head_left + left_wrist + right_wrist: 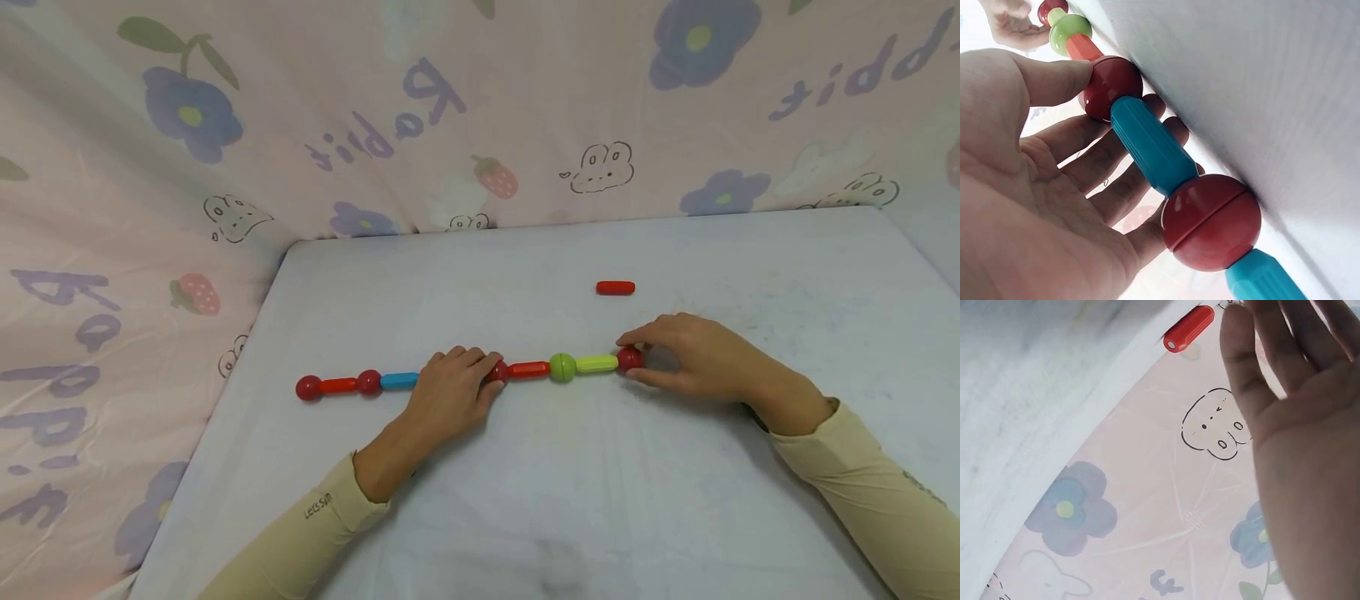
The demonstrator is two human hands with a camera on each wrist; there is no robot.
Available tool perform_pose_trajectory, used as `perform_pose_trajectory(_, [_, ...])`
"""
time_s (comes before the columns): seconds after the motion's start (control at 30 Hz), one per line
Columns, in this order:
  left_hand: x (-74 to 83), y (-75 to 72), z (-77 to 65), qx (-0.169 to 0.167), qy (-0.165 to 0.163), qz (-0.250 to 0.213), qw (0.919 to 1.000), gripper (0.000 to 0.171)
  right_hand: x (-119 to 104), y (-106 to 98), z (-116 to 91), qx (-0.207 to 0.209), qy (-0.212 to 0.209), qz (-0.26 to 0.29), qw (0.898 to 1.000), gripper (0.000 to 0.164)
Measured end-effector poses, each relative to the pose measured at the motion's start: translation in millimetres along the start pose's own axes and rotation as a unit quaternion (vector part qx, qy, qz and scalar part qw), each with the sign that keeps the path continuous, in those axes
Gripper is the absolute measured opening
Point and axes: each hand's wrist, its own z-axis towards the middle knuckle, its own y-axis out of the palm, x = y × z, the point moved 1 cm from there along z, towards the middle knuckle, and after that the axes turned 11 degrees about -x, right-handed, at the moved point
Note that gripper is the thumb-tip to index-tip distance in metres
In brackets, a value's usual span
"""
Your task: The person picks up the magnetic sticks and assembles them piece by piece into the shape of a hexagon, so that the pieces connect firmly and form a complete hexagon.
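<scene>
A straight chain of balls and faceted rods lies across the table, joined end to end. My left hand (450,396) is over its middle, the thumb and index finger pinching a dark red ball (1110,87). The other fingers pass behind a blue rod (1150,144) and another red ball (1212,222), which the hand hides from the head view. My right hand (697,358) pinches the red ball (630,359) at the chain's right end between thumb and fingers. This ball touches a yellow-green rod (597,364), which meets a green ball (563,367).
A loose red rod (615,287) lies behind the chain, near my right hand; a small round silvery spot shows on its end in the right wrist view. Leftward, the chain ends in a red ball (308,387). Printed cloth (495,100) hangs behind the white table (525,500).
</scene>
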Motion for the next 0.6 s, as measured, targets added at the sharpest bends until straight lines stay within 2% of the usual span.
perform_pose_trajectory(0.33, [-1.8, -0.1, -0.7, -0.002, -0.002, 0.003, 1.0000, 0.046, 14.5, -5.3, 4.8, 0.042, 0.007, -0.046, 0.998, 0.037])
perform_pose_trajectory(0.6, [-1.3, -0.5, 0.6, -0.004, 0.001, 0.005, 1.0000, 0.046, 28.3, -9.9, 19.3, 0.049, 0.025, -0.059, 0.997, 0.035])
